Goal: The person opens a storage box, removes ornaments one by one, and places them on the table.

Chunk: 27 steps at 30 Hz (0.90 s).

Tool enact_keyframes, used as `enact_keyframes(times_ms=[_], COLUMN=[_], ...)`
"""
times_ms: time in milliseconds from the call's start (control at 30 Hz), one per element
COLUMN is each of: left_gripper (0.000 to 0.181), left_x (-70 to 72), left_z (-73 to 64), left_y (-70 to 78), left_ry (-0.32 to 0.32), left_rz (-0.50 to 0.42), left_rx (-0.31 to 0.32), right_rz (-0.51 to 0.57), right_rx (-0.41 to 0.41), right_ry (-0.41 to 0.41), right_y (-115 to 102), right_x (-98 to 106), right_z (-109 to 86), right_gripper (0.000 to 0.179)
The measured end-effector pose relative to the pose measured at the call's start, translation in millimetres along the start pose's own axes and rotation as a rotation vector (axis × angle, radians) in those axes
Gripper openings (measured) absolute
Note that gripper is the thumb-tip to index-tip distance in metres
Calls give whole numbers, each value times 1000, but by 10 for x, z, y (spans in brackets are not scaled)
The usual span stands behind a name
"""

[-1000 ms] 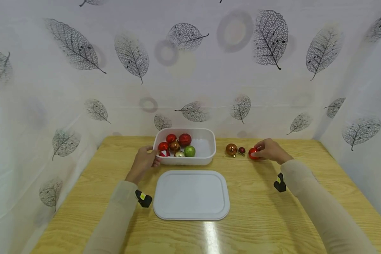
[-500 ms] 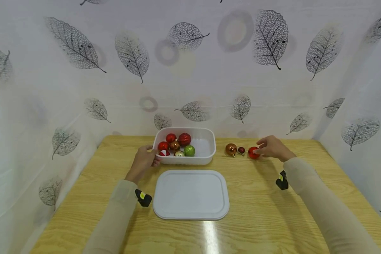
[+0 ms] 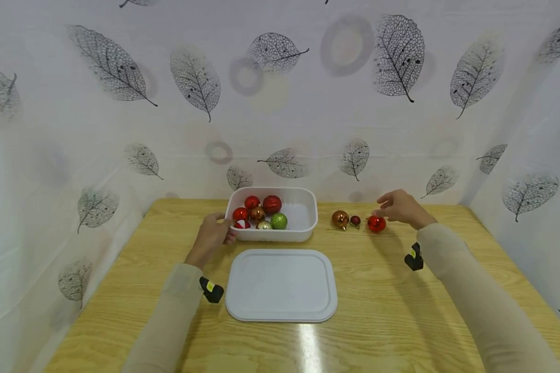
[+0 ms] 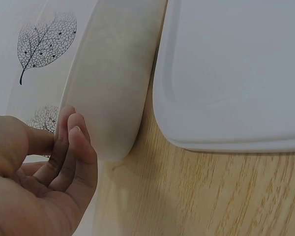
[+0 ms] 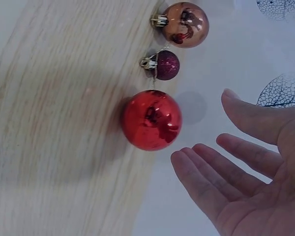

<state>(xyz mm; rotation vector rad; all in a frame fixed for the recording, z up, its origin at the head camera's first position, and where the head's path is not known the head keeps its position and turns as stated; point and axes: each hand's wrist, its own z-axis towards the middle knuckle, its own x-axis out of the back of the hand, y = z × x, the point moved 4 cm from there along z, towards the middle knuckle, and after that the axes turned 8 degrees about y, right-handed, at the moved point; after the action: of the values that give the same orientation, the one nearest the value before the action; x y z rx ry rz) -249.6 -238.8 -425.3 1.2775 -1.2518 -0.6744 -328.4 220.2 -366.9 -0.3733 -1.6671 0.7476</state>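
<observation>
Head view, nearest first: a flat white lid (image 3: 281, 285) lies on the wooden table (image 3: 378, 326). Beyond it, the left hand (image 3: 210, 233) pinches the left end of the white box (image 3: 270, 236), which holds assorted baubles (image 3: 279, 221). The right hand (image 3: 400, 208) is spread, gripping nothing; the red ball (image 3: 376, 224), round, without long axis, lies just left of its fingertips, well apart from the left hand. A small dark-red ball (image 3: 355, 220) and a copper ball (image 3: 340, 218) stand between red ball and box. Behind: leaf-patterned sheeting (image 3: 308, 124).
</observation>
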Motion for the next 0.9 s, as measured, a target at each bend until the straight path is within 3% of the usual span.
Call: enact_keyframes(times_ms=[333,900], left_gripper=[46,46], left_x=[6,10], left_z=[-9,11], left_y=[8,-7], left_ry=[4,3], left_rz=[18,33], left_rx=[12,8], right_rz=[-66,-50], right_rx=[60,190], right_ry=[35,28], right_y=[-282,-748], right_x=[-7,-319], right_z=[55,131], right_gripper=[54,45])
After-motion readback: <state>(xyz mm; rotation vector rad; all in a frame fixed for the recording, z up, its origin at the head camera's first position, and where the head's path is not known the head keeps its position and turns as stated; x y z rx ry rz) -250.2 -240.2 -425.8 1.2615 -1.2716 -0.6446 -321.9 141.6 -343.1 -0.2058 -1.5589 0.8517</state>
